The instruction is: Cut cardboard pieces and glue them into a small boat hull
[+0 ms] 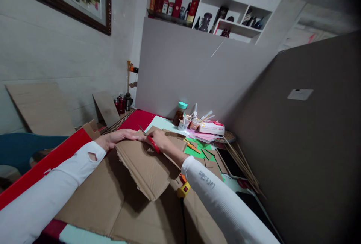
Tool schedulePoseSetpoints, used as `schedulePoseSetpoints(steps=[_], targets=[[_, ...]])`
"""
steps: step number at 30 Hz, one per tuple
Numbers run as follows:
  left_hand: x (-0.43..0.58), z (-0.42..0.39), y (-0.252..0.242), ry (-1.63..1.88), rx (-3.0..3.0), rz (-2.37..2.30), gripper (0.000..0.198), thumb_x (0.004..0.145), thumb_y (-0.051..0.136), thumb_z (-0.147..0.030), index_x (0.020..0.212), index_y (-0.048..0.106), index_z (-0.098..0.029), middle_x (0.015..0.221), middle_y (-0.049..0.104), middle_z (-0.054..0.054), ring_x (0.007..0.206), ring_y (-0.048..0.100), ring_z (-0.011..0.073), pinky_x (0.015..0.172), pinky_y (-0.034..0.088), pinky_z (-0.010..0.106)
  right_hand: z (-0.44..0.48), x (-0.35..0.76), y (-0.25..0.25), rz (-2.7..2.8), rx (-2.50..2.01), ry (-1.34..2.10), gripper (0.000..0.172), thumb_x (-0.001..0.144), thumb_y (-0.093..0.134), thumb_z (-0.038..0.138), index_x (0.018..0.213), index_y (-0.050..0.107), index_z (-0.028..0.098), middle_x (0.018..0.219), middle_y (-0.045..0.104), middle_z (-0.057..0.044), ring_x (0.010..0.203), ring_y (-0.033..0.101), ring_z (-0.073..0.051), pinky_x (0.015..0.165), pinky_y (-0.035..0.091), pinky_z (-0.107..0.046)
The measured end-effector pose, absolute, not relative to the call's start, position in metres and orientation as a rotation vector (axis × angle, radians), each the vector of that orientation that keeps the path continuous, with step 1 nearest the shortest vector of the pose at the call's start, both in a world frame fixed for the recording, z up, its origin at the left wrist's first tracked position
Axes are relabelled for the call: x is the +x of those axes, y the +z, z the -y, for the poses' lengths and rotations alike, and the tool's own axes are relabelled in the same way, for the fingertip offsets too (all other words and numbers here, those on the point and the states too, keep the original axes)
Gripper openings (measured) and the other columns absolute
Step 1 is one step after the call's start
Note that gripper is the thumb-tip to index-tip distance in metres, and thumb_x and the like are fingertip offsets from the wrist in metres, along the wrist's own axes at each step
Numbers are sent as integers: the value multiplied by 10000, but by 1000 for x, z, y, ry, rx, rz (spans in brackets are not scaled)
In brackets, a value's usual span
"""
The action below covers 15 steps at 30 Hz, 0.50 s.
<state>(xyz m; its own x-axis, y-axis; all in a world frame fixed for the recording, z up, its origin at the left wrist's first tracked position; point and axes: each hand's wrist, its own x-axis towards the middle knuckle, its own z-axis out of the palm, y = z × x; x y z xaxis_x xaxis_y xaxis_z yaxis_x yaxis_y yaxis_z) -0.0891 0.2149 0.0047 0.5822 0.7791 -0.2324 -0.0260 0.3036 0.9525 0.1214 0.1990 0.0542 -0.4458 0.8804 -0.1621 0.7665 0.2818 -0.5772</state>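
Note:
A torn-edged piece of cardboard (149, 168) is held up above the table, tilted toward me. My left hand (121, 138) grips its far left edge. In my right hand (161, 141) is a pair of scissors with red handles (153, 144); their blade tips show past the far edge of the cardboard. How far the blades are apart I cannot tell. Under the piece lies a large cardboard sheet (93, 199). A yellow tool with a black cord (184, 190), perhaps a glue gun, rests just below my right forearm.
Beyond my hands stand a jar with a teal lid (180, 113), paper cups (194, 124) and a tissue pack (212, 128). Cardboard strips, an orange cutter (193, 147), a tablet (231, 162) and thin sticks (244, 163) lie to the right. Grey panels (197, 71) rise behind.

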Motion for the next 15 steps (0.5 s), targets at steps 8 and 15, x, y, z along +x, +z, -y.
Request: schedulePoseSetpoints(steps=[8, 15], targets=[[-131, -204, 22, 863, 1004, -1008, 377, 546, 923, -219, 891, 782, -163, 855, 810, 150, 713, 769, 334, 578, 641, 373, -197, 181, 97, 2036, -1394, 969, 269, 997, 626, 355, 1176, 639, 154, 1092, 686, -62, 861, 693, -182, 739, 598, -354], [-139, -229, 22, 1190, 733, -1166, 316, 945, 648, -333, 1219, 636, -175, 1151, 700, 102, 902, 703, 225, 729, 618, 401, -126, 279, 103, 1622, -1235, 807, 438, 913, 601, 608, 786, 590, 189, 479, 495, 74, 387, 463, -87, 387, 324, -196]])
